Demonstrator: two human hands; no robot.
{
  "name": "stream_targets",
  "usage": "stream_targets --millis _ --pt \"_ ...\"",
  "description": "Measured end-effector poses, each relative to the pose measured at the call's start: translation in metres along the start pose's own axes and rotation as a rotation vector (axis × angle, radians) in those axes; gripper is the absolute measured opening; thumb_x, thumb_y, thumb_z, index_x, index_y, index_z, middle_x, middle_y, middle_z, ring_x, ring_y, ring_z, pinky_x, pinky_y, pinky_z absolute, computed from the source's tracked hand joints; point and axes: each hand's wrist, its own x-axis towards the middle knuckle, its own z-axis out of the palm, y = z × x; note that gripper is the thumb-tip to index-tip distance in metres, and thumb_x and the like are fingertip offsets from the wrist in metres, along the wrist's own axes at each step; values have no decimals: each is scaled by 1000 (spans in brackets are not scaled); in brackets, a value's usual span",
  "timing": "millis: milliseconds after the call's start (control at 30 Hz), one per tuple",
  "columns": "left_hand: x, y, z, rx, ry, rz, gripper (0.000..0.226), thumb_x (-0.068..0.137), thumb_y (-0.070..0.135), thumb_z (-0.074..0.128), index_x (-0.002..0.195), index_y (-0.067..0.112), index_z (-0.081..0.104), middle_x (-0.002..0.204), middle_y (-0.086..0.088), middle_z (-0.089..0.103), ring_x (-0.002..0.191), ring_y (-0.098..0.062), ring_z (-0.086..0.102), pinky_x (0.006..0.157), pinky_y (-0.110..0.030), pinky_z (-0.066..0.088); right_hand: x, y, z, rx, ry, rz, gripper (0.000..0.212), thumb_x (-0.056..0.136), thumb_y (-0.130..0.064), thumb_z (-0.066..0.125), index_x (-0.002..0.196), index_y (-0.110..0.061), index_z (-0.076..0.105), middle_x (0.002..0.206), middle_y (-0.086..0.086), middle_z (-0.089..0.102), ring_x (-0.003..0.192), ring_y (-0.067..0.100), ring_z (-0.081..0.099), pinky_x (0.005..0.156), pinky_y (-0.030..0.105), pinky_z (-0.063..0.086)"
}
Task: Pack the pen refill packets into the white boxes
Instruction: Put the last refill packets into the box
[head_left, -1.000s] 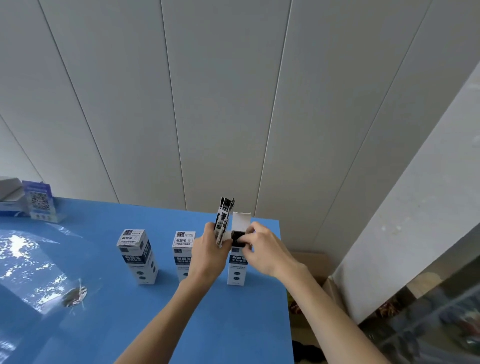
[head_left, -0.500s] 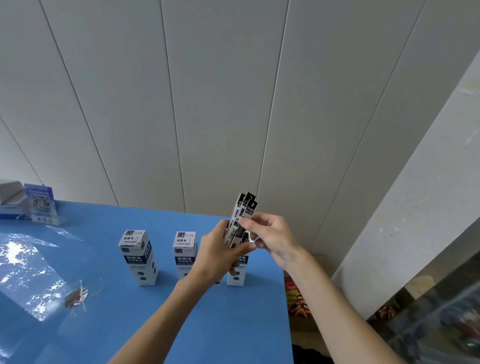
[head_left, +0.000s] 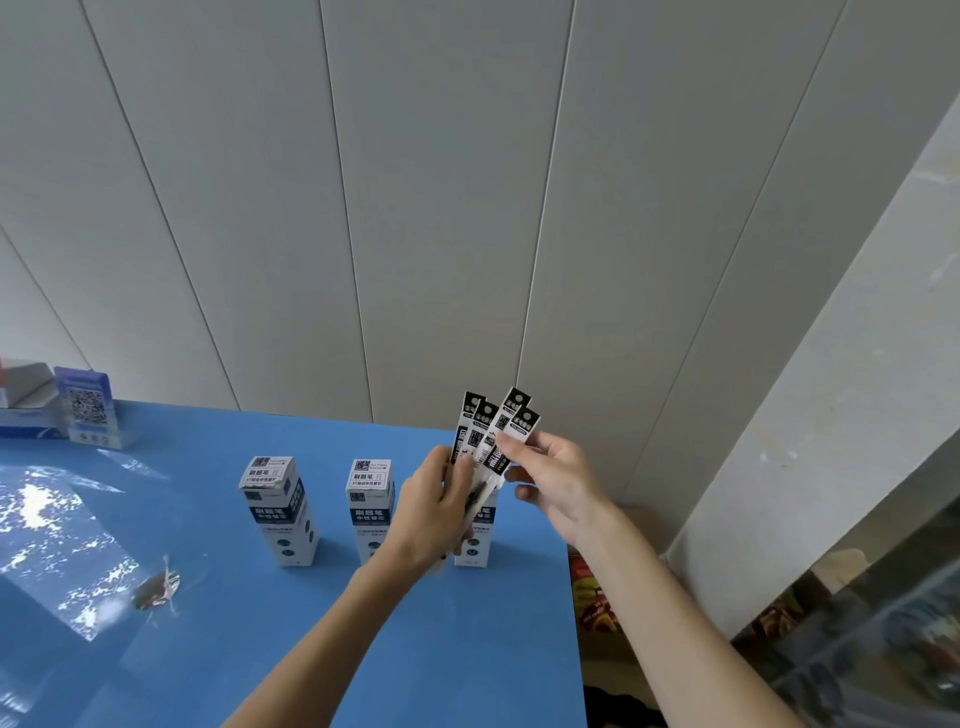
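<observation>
The left hand (head_left: 436, 499) grasps the fanned pen refill packets (head_left: 491, 436) above the third white box (head_left: 475, 535) while the right hand (head_left: 556, 478) pinches one, so a loose packet may slip, or knock this box off the bench (head_left: 311, 649) edge.

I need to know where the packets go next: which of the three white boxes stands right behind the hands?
The rightmost box, near the table's right edge, partly hidden by the left hand.

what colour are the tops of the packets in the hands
Black with a white dot, on the packets; head view shows it.
</observation>
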Motion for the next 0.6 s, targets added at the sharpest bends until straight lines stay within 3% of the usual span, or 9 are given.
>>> stream_targets --millis 100,233,367,500,600 --pt "0 -2 0 22 -5 12 34 102 30 39 90 -2 41 60 -6 53 42 -19 51 35 -26 40 -1 1 -3 -13 -45 39 19 78 -18 77 90 -7 67 71 -2 63 57 8 55 50 22 39" --pt "4 -5 -3 6 -1 4 33 102 32 37 90 1 40 63 -9 53 45 -20 54 37 -27 42 4 -2 -6 -24 39 -28 22 78 -15 77 92 -2 66 72 3 62 58 8 53 49 21 39" --pt "12 -12 -12 61 79 -21 32 103 35 32 85 10 37 70 -8 51 46 -17 50 40 -28 39 9 -25 -20 124 182 -198 12 81 -13 73 82 -5 64 71 6 59 59 11 49 52 24 38" --pt "21 -14 -15 106 139 -13 28 103 33 33 83 13 36 73 -5 48 56 -21 45 40 -21 35 3 -53 -29 1 267 -434 16 85 -14 71 72 -11 61 63 1 57 56 12 45 53 24 38" --pt "27 -15 -12 156 145 -1 30 100 32 44 93 3 40 72 -6 54 58 -22 47 44 -28 38 -2 -61 -24 -128 206 -555 6 85 -9 69 80 -13 67 66 -6 63 54 -1 53 54 14 42"
